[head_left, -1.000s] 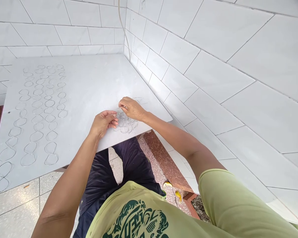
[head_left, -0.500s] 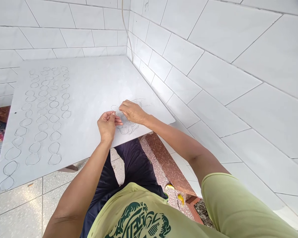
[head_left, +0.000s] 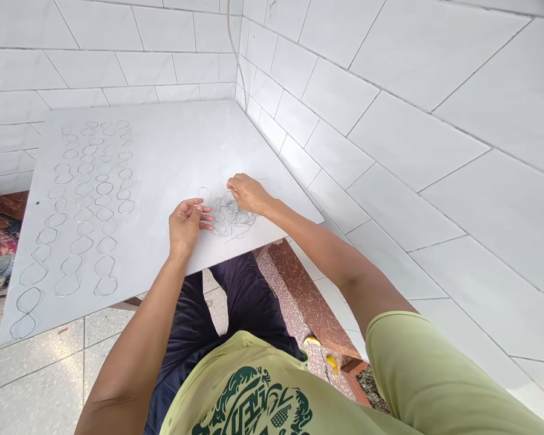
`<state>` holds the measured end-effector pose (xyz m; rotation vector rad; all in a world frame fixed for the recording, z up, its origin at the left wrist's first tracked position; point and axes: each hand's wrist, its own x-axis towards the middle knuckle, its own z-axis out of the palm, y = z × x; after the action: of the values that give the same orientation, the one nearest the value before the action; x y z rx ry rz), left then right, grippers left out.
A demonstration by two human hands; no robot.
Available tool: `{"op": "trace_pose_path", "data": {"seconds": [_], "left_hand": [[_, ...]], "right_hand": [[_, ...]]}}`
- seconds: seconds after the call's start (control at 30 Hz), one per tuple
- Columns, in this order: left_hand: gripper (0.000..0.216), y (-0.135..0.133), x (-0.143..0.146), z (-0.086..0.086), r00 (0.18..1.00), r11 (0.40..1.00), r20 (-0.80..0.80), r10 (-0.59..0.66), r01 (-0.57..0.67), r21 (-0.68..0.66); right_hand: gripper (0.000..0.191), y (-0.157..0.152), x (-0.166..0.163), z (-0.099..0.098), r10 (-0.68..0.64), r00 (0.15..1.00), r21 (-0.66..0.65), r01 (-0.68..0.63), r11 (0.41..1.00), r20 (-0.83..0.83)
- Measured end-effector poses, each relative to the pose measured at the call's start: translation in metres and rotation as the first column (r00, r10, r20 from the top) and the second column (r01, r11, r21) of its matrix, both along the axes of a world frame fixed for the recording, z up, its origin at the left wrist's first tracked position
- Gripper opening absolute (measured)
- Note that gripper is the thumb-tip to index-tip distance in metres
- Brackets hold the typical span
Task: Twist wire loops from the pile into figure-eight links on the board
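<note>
A tangled pile of thin wire loops (head_left: pixel 230 216) lies near the front right edge of a white board (head_left: pixel 172 151). My right hand (head_left: pixel 249 193) rests on the far side of the pile, fingers pinched on its wires. My left hand (head_left: pixel 185 225) sits just left of the pile, fingertips pinched on a single wire loop (head_left: pixel 204 194) that sticks up from the tangle. Both hands are closed.
Several wire loops (head_left: pixel 84 205) lie in neat rows over the left half of the board. White tiled walls (head_left: pixel 390 133) close in behind and on the right. A thin cable (head_left: pixel 236 54) hangs in the corner. Tiled floor and my dark trousers show below the board.
My left hand has shifted slightly left, drawing one loop out of the tangle. My right hand moved a little up and right on the pile. The view has drifted right.
</note>
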<state>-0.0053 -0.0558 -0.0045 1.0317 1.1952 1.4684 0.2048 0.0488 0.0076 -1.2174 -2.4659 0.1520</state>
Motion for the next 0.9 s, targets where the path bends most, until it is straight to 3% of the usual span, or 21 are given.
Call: {"op": "trace_pose_path", "data": {"seconds": [0.07,0.17,0.27,0.33,0.4,0.5,0.6,0.7,0.83,0.9], "left_hand": [[0.021,-0.001,-0.004,-0.001,1.000,1.000,0.018,-0.008,0.008,-0.009],[0.018,-0.002,-0.006,-0.004,0.999,1.000,0.043,0.003,-0.003,-0.016],[0.018,-0.005,-0.006,-0.005,0.999,0.999,0.024,0.041,-0.041,0.012],[0.021,-0.010,-0.007,-0.002,0.998,0.997,-0.016,0.068,-0.067,0.047],[0.024,-0.016,-0.011,0.004,0.996,0.995,-0.062,0.064,-0.059,0.083],[0.024,-0.027,-0.021,0.016,0.988,0.993,-0.153,0.002,0.015,0.115],[0.022,-0.038,-0.034,0.027,0.968,0.990,-0.244,-0.060,0.090,0.111],[0.021,-0.049,-0.045,0.034,0.960,0.992,-0.273,-0.064,0.090,0.085],[0.023,-0.073,-0.061,0.037,0.965,0.996,-0.254,-0.072,0.081,0.027],[0.028,-0.092,-0.069,0.037,0.963,1.000,-0.269,-0.014,0.014,-0.005]], "right_hand": [[0.022,-0.009,-0.003,-0.001,0.035,0.999,0.067,-0.033,0.997,-0.036],[0.017,-0.030,-0.012,0.000,0.198,0.977,0.180,-0.180,0.967,-0.083],[0.017,-0.046,-0.022,0.005,0.264,0.951,0.190,-0.233,0.954,-0.161],[0.022,-0.049,-0.027,0.013,0.193,0.936,0.111,-0.168,0.980,-0.295],[0.029,-0.049,-0.031,0.026,0.071,0.904,-0.053,-0.103,0.993,-0.422],[0.030,-0.049,-0.032,0.047,-0.023,0.879,-0.296,-0.136,0.945,-0.476],[0.025,-0.054,-0.032,0.061,0.061,0.892,-0.385,-0.254,0.887,-0.447],[0.023,-0.066,-0.032,0.067,0.168,0.926,-0.398,-0.302,0.866,-0.338],[0.041,-0.093,-0.041,0.067,0.277,0.956,-0.472,-0.290,0.832,-0.098],[0.045,-0.107,-0.051,0.064,0.358,0.934,-0.478,-0.318,0.819,-0.009]]}}
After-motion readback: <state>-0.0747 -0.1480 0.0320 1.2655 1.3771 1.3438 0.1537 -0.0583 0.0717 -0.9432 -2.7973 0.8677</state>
